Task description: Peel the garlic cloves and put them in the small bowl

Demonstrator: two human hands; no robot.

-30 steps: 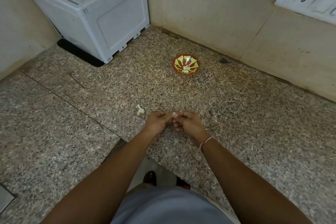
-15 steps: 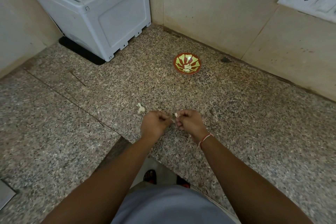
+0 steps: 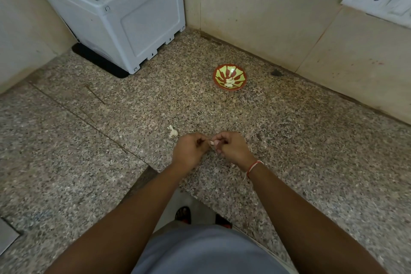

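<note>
Two hands work over the speckled granite surface. The left hand and right hand meet fingertip to fingertip, each with fingers curled, pinching one small pale garlic clove between them. One more piece of white garlic lies on the surface just left of the hands. One small red-and-green patterned bowl stands well beyond, holding a few peeled cloves, too small to count. Against half a second ago, the hands have barely shifted; bowl and loose garlic are unmoved.
</note>
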